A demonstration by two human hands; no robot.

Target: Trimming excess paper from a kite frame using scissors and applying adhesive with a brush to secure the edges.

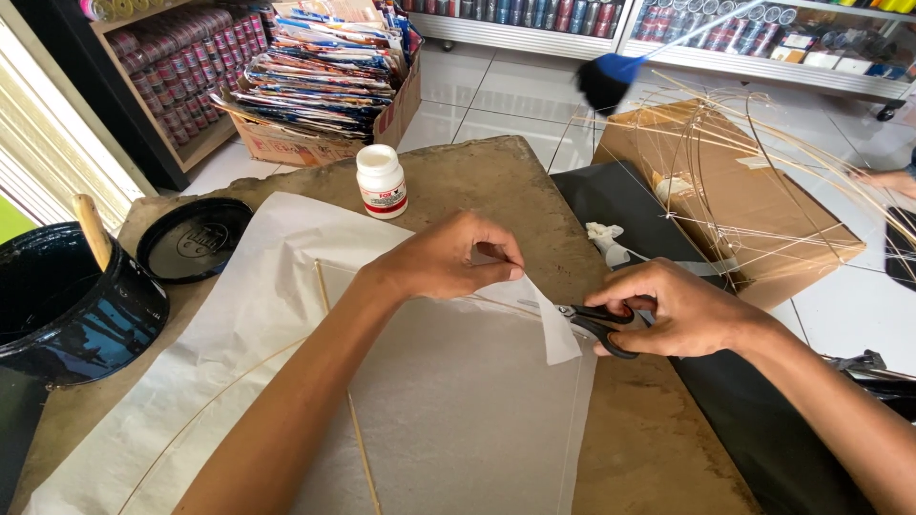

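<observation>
While stick-holding dark pot [67, 305] beside its loose lid [194, 239]

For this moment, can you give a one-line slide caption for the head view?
Left hand pins thin white paper over a bamboo stick frame while right hand cuts with black-handled scissors.

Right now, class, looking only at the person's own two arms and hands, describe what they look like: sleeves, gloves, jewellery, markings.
Both arms are bare from the picture's edge down to the wrists; no sleeve shows. The left hand and right hand are ungloved. No watch, bracelet or ring is visible on either, and no marks or tattoos show. Nails look short and unpainted, though they are small in this view.
</observation>
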